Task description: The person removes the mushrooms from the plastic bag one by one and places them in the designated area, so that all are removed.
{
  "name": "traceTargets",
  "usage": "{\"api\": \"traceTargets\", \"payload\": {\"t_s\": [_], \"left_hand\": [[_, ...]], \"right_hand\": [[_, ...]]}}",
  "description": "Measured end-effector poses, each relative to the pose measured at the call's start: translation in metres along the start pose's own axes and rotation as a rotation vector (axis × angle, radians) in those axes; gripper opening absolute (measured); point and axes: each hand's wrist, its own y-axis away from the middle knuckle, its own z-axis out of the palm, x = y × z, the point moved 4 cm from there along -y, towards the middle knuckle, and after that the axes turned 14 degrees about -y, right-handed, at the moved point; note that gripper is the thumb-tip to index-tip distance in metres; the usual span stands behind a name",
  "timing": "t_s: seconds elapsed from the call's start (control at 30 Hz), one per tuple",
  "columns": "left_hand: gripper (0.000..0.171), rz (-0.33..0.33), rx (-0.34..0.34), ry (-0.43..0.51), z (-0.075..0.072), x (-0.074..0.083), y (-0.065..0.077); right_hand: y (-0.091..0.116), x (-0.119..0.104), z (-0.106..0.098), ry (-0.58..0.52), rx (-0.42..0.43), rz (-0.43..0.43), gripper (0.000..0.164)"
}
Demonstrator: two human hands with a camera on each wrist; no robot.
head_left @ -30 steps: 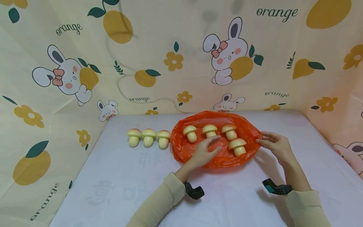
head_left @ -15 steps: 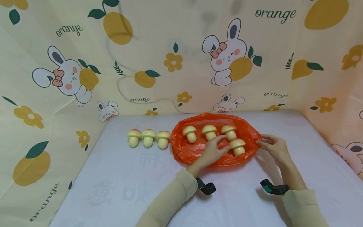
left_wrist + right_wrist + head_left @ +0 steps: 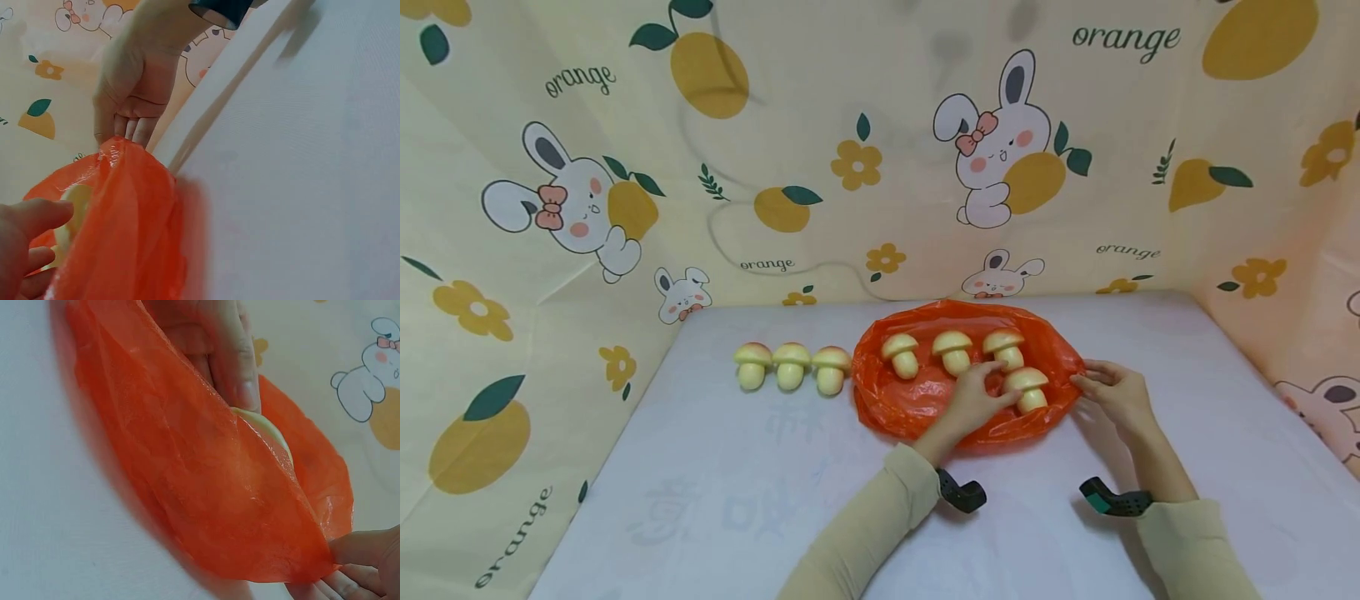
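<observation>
A red plastic bag [image 3: 917,408] lies spread open on the table, with several pale yellow mushrooms inside, their caps tinged reddish. My left hand [image 3: 972,408] reaches into it over the near rim. Its thumb and fingers are spread at the left edge of the nearest mushroom [image 3: 1032,400], the thumb right at the cap. In the left wrist view, the bag wall partly hides this mushroom [image 3: 78,203]. My right hand [image 3: 1116,396] pinches the right edge of the bag between thumb and fingers, as the right wrist view also shows at the bag's corner [image 3: 312,565].
Three more mushrooms stand in a row left of the bag, the closest [image 3: 831,375] right at its rim. A white cloth [image 3: 700,467] covers the table. Behind rises a printed curtain [image 3: 887,100] with rabbits and oranges. Each wrist wears a black device [image 3: 962,492].
My left hand has moved right across the bag to the nearest mushroom, its thumb now at the cap. My right hand keeps its pinch on the bag's edge. The mushrooms have stayed put.
</observation>
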Motion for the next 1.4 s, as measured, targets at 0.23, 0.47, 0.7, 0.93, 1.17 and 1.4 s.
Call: {"api": "traceTargets", "payload": {"t_s": [0.23, 0.47, 0.7, 0.93, 1.17, 1.4], "left_hand": [[0.052, -0.047, -0.016, 0.018, 0.012, -0.004, -0.003], [0.049, -0.039, 0.000, 0.006, 0.014, -0.003, 0.000], [0.046, -0.010, 0.018, 0.005, 0.014, -0.005, -0.001], [0.042, 0.010, 0.046, -0.005, 0.010, -0.005, -0.001], [0.043, 0.039, 0.057, 0.008, 0.001, -0.004, -0.001], [0.045, 0.036, 0.055, 0.047, -0.010, -0.007, 0.001]], "right_hand": [[-0.001, 0.003, 0.002, 0.024, -0.002, 0.037, 0.057], [0.001, 0.002, 0.004, 0.010, 0.006, 0.038, 0.056], [0.000, 0.001, 0.003, 0.042, -0.004, 0.032, 0.056], [-0.001, 0.000, 0.003, 0.029, 0.000, 0.012, 0.054], [0.000, -0.001, 0.002, 0.036, 0.004, 0.015, 0.054], [0.001, -0.001, 0.003, 0.049, 0.008, 0.017, 0.053]]}}
